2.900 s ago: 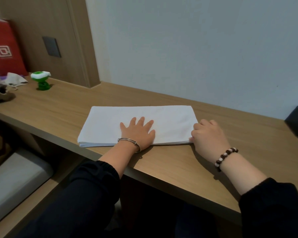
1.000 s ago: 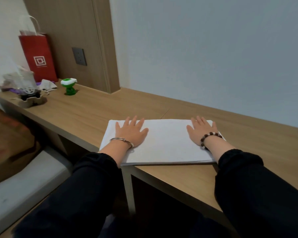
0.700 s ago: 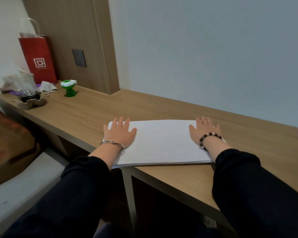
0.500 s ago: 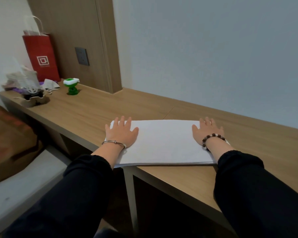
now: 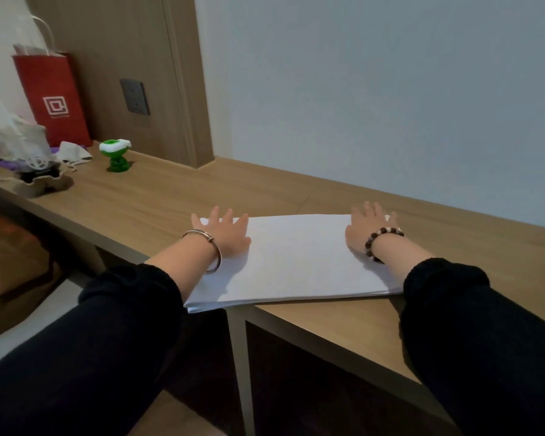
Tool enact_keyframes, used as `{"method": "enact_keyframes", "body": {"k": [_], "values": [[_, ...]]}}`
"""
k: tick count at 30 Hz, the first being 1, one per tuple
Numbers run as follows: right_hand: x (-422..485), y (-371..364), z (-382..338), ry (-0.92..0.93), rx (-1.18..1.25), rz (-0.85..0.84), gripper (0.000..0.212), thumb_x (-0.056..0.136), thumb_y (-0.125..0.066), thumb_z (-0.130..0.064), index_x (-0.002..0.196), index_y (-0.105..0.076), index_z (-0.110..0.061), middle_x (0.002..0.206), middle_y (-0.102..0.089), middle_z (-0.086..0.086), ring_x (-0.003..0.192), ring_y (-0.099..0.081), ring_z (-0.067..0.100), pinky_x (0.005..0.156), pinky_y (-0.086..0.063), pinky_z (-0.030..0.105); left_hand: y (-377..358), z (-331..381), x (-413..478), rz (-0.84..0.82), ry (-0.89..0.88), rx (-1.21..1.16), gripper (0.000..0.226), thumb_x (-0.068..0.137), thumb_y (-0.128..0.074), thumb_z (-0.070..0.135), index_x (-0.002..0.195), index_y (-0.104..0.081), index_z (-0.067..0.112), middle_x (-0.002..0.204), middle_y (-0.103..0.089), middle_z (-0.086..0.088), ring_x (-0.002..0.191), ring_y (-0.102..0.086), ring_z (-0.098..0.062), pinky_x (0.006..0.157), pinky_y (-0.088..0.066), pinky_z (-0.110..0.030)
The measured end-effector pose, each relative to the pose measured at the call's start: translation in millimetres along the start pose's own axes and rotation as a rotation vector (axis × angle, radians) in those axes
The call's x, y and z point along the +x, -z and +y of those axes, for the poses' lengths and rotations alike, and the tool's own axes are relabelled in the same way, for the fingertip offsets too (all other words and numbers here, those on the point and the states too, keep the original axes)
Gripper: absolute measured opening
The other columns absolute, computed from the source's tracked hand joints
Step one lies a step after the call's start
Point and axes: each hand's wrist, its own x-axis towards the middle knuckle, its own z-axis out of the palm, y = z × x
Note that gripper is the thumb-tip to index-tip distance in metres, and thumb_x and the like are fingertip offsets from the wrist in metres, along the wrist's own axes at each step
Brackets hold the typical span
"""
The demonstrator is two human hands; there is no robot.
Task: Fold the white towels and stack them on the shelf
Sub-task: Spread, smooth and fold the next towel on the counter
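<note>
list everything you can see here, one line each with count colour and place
folded white towel: 1, white, flat at the wooden desk's near edge
long wooden desk: 1, light brown, along the wall
red paper gift bag: 1, red, far left against the panel
small green and white toy: 1, beside the bag
grey wall socket: 1, on the wood panel
left hand: silver bangle, flat on the towel's left end
right hand: beaded bracelet, flat on its right end

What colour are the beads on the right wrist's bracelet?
Mostly dark brown, with a few pale, whitish beads along the top. The head view, the only one, shows it.
</note>
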Motion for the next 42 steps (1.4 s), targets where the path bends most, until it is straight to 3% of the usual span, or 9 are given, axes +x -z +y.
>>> {"method": "enact_keyframes", "body": {"k": [3, 6, 10, 14, 17, 21, 28, 34, 42], "values": [[25.2, 17.9, -26.8, 0.201, 0.096, 0.021, 0.050, 0.093, -0.045, -0.034, 0.138, -0.038, -0.014, 0.145, -0.038, 0.012, 0.133, -0.034, 0.029, 0.109, -0.030, 0.046, 33.4, 5.1, 19.6, -0.042, -0.239, 0.086, 0.056, 0.095, -0.047, 0.036, 0.146, -0.028, 0.023, 0.151, -0.031, -0.004, 0.139, -0.028, -0.027, 0.108, -0.026, -0.044], [53.0, 32.7, -55.1, 0.337, 0.240, -0.147, 0.056, 0.088, -0.060, -0.043, 0.136, -0.046, -0.018, 0.135, -0.049, 0.005, 0.121, -0.048, 0.024, 0.100, -0.040, 0.035, 51.7, 15.3, 47.3, -0.058, -0.310, 0.029, 0.052, 0.091, -0.058, 0.028, 0.138, -0.041, 0.013, 0.134, -0.052, -0.009, 0.120, -0.049, -0.029, 0.092, -0.039, -0.031], [75.4, 42.2, -69.9, 0.431, 0.184, -0.324, 0.047, 0.078, -0.068, -0.055, 0.109, -0.060, -0.021, 0.110, -0.060, -0.003, 0.097, -0.055, 0.017, 0.088, -0.046, 0.033, 55.9, 19.6, 70.7, -0.196, -0.360, -0.080, 0.042, 0.085, -0.068, 0.031, 0.120, -0.056, 0.011, 0.116, -0.060, -0.008, 0.106, -0.056, -0.027, 0.078, -0.040, -0.028], [82.3, 52.8, -65.2, 0.433, 0.119, -0.515, 0.043, 0.072, -0.074, -0.053, 0.098, -0.057, -0.023, 0.095, -0.059, -0.007, 0.089, -0.057, 0.017, 0.071, -0.046, 0.030, 56.1, 14.4, 81.0, -0.323, -0.336, -0.214, 0.045, 0.078, -0.075, 0.029, 0.116, -0.059, 0.009, 0.114, -0.062, -0.005, 0.100, -0.059, -0.027, 0.083, -0.049, -0.031], [82.4, 56.7, -59.0, 0.432, 0.069, -0.586, 0.047, 0.073, -0.077, -0.045, 0.105, -0.057, -0.016, 0.095, -0.059, -0.004, 0.083, -0.056, 0.017, 0.063, -0.042, 0.026, 54.8, 18.3, 84.1, -0.369, -0.295, -0.222, 0.041, 0.077, -0.075, 0.026, 0.110, -0.060, 0.008, 0.105, -0.062, -0.004, 0.088, -0.057, -0.024, 0.070, -0.045, -0.028], [77.9, 56.0, -58.6, 0.406, -0.005, -0.623, 0.060, 0.074, -0.077, -0.045, 0.118, -0.056, -0.011, 0.110, -0.061, 0.003, 0.091, -0.056, 0.021, 0.071, -0.042, 0.027, 60.4, 30.9, 82.2, -0.454, -0.229, -0.204, 0.022, 0.074, -0.074, 0.016, 0.090, -0.061, 0.013, 0.091, -0.062, -0.007, 0.076, -0.054, -0.024, 0.063, -0.044, -0.028], [79.1, 58.1, -51.3, 0.399, -0.051, -0.747, 0.055, 0.083, -0.070, -0.043, 0.118, -0.058, -0.003, 0.111, -0.063, 0.009, 0.097, -0.060, 0.025, 0.074, -0.046, 0.028, 68.9, 33.7, 78.6, -0.505, -0.175, -0.132, 0.040, 0.080, -0.068, 0.022, 0.119, -0.060, 0.019, 0.116, -0.062, -0.002, 0.105, -0.060, -0.025, 0.075, -0.046, -0.032], [76.5, 61.9, -45.6, 0.428, -0.037, -0.725, 0.042, 0.086, -0.067, -0.039, 0.111, -0.058, -0.007, 0.094, -0.058, 0.004, 0.086, -0.057, 0.023, 0.069, -0.044, 0.030, 69.8, 25.3, 69.0, -0.505, -0.131, -0.234, 0.047, 0.088, -0.059, 0.011, 0.133, -0.048, 0.014, 0.128, -0.054, -0.009, 0.114, -0.053, -0.028, 0.076, -0.036, -0.026], [84.2, 107.1, -83.3, 0.516, -0.032, -0.457, 0.019, 0.088, -0.064, -0.032, 0.091, -0.052, -0.018, 0.074, -0.052, -0.003, 0.067, -0.052, 0.016, 0.055, -0.037, 0.027, 89.4, -25.3, 47.4, -0.319, 0.039, -0.129, 0.022, 0.088, -0.054, 0.022, 0.107, -0.062, 0.015, 0.109, -0.063, -0.009, 0.100, -0.060, -0.031, 0.074, -0.044, -0.032]]}}
